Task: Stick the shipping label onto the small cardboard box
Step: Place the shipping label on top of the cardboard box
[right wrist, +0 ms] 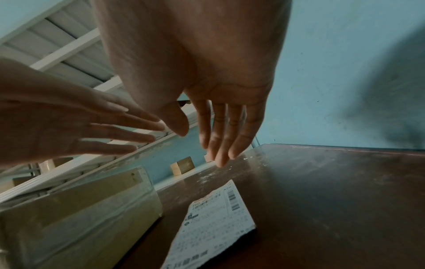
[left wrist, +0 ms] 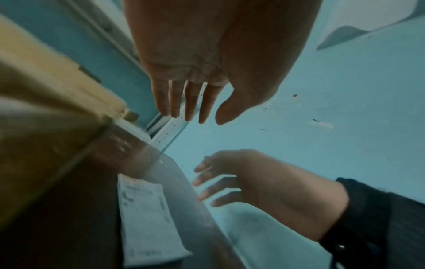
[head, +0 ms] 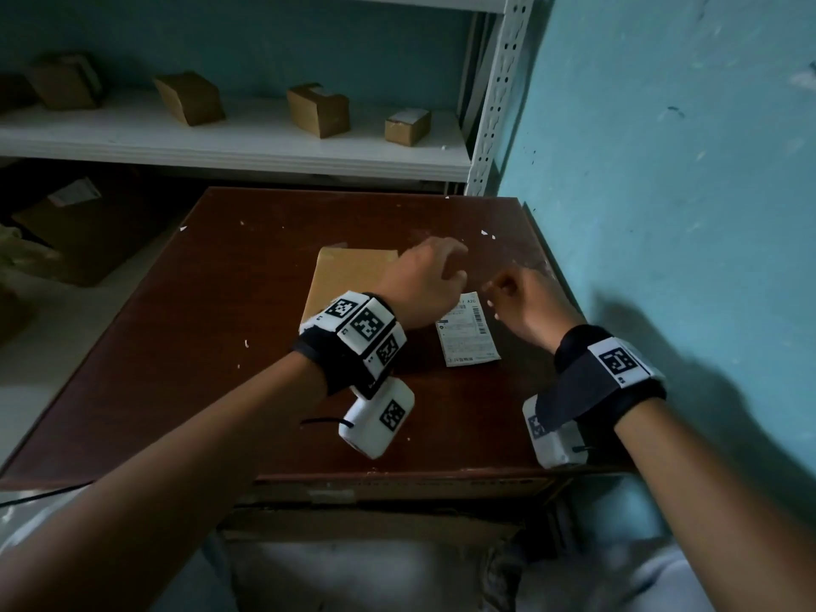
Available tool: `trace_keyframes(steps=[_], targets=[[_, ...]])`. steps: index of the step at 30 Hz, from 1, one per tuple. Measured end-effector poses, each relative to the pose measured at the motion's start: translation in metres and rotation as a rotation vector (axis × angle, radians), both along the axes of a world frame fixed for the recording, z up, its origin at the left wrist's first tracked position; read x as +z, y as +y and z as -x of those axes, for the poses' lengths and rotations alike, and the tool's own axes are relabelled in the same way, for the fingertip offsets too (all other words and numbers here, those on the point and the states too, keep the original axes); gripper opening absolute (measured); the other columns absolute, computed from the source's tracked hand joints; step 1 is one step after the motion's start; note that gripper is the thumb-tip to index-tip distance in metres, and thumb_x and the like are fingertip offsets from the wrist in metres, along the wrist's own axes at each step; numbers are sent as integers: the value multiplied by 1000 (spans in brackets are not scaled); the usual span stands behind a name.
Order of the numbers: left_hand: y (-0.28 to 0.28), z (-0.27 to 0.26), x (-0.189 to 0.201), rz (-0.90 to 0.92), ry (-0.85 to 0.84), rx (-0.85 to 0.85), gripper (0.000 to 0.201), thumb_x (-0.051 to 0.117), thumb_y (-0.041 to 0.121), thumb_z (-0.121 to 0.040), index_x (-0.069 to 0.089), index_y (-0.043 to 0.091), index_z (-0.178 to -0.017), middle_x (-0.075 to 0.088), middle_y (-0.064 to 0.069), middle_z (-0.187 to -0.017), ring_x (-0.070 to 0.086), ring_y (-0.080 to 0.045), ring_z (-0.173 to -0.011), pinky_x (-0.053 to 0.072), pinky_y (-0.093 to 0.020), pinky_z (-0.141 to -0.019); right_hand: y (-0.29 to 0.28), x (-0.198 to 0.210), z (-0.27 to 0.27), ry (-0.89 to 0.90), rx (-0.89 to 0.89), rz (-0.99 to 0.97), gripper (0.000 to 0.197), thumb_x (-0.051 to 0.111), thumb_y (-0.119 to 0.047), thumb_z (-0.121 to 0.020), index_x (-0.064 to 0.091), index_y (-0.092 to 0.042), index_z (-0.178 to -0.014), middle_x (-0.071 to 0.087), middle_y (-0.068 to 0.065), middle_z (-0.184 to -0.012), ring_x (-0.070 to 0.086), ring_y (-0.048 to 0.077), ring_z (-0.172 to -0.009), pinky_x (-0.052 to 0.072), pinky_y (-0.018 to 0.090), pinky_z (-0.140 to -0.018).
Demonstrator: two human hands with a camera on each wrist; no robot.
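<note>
A white shipping label [head: 469, 334] with barcodes lies flat on the brown table [head: 176, 346], just right of a taped cardboard box [head: 349, 276]. The label [right wrist: 216, 227] and box [right wrist: 76, 218] show again in the right wrist view, and the label [left wrist: 147, 222] in the left wrist view. My left hand [head: 430, 280] hovers over the box's right edge and the label's top, fingers straight and spread, holding nothing. My right hand [head: 512, 289] hangs above the table right of the label, fingers relaxed and empty. Both hands are off the label.
A white metal shelf [head: 229, 139] behind the table carries several small cardboard boxes [head: 318, 109]. A teal wall [head: 662, 170] runs close along the table's right side. More cartons [head: 66, 231] sit on the floor at the left.
</note>
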State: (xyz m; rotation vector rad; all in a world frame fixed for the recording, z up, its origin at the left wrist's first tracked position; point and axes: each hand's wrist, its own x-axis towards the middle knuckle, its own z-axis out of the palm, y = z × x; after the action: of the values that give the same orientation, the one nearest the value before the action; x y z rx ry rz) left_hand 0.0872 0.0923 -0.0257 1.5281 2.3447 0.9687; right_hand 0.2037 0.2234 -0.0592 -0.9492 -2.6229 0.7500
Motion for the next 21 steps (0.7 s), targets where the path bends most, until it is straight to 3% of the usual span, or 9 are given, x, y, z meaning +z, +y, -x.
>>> trace_keyframes(steps=[4, 8, 12, 14, 21], targets=[[9, -15, -10, 88, -137, 13, 50, 51, 19, -96, 38, 11, -144, 45, -7, -146, 44, -21, -133, 36, -25, -102, 4, 1, -6, 20, -21, 51, 18, 48, -37, -95, 56, -21, -99, 67, 0, -97, 65, 21, -89, 53, 46, -84], [15, -20, -20, 176, -220, 24, 55, 43, 13, -97, 27, 8, -149, 34, -10, -154, 34, -22, -141, 30, -29, -110, 6, 3, -13, -17, -54, 93, 23, 48, -31, -98, 58, -17, -114, 63, 0, -106, 60, 17, -98, 47, 33, -86], [19, -22, -27, 214, -246, 76, 54, 39, 10, -98, 24, 5, -149, 32, -12, -154, 33, -25, -140, 32, -29, -108, 7, 0, -17, -15, -91, 139, 21, 49, -31, -97, 59, -19, -111, 63, 0, -110, 59, 18, -104, 47, 36, -92], [21, -24, -31, 228, -262, 99, 54, 40, 13, -98, 24, 4, -149, 32, -13, -153, 35, -26, -139, 34, -31, -107, 7, -3, -18, -36, -94, 154, 21, 49, -31, -97, 59, -19, -111, 62, 0, -111, 57, 17, -106, 45, 33, -91], [29, -23, -40, 282, -361, 193, 43, 40, 14, -99, 34, 0, -139, 48, -16, -138, 51, -28, -122, 43, -30, -84, 7, -12, -15, -35, -115, 271, 33, 49, -27, -98, 54, -14, -127, 60, 4, -126, 56, 19, -115, 42, 30, -95]])
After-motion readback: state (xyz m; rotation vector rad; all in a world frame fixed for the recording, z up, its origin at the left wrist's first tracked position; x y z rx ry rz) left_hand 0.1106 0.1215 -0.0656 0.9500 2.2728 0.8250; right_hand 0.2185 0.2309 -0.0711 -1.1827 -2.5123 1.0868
